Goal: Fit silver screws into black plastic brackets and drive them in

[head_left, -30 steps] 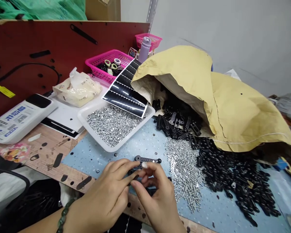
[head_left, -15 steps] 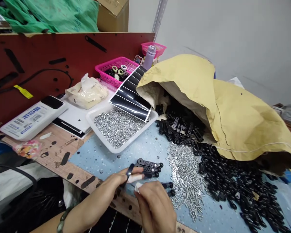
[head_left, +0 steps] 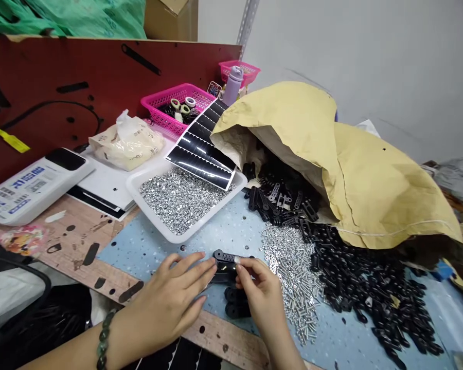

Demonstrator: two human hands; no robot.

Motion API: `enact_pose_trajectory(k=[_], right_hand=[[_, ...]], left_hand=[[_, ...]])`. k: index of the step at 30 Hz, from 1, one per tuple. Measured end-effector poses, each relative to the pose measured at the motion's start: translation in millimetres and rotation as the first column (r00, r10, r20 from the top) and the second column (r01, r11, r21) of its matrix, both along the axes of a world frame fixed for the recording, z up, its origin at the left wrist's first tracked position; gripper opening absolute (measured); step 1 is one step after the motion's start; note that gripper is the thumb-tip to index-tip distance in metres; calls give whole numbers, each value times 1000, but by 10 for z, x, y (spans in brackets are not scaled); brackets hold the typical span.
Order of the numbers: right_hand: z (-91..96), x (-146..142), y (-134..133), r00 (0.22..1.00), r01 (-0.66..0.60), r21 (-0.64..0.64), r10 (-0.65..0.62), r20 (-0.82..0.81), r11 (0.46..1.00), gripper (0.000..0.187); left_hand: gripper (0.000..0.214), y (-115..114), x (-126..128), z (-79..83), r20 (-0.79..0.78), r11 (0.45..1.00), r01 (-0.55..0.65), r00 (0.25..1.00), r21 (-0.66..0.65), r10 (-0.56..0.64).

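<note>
Head view, the only one. Your left hand (head_left: 170, 293) is wide, fingers stretched toward the left end of a black perforated link bar (head_left: 227, 260). The fingertips reach the bar, but you can't tell whether they grip it or only touch it. A green beaded bracelet (head_left: 104, 341) sits on that wrist. Your right hand (head_left: 259, 290) is narrow, thumb and forefinger closed on the bar's right end.

The bar is between your hands, over a blue speckled mat (head_left: 127, 252). Just below it lie rounded black parts (head_left: 235, 303), partly hidden by your right hand.

Beyond your hands, a white tray (head_left: 133, 198) holds silver nuts (head_left: 181, 200), with a glossy black sheet (head_left: 200, 154) lying across its far rim. To your right, a mixed pile of silver screws and washers (head_left: 289, 272) lies beside a heap of black parts (head_left: 370, 282), which spills from the mouth of a yellow woven sack (head_left: 370, 169). Farther left stand a pink basket (head_left: 158, 105) of tape rolls and a tissue pack (head_left: 127, 144), with a lilac bottle (head_left: 232, 85) behind them. A red board (head_left: 61, 67) backs the bench.
</note>
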State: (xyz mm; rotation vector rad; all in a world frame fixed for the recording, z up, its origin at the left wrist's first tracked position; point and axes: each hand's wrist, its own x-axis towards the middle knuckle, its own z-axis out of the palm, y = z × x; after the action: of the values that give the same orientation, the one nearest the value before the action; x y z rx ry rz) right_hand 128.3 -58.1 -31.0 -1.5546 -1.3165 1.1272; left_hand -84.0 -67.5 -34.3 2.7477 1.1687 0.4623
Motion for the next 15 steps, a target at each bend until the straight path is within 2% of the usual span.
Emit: enact_pose_trajectory(k=[6,11,15], right_hand=[[-54,-9,-12,997,-2,23,0,81,1000,18],[-29,-16,2,994,-21,24,19,106,999,18],[-7,-48,24,981,-42,46,33,189,998,18]], left_hand=[[52,19,-11,13,-12,1000,21,1000,-17,-21],[52,27,-17,25,4,999,30,1000,-16,-30],[53,35,13,37,36,999,32,999,-34,-30]])
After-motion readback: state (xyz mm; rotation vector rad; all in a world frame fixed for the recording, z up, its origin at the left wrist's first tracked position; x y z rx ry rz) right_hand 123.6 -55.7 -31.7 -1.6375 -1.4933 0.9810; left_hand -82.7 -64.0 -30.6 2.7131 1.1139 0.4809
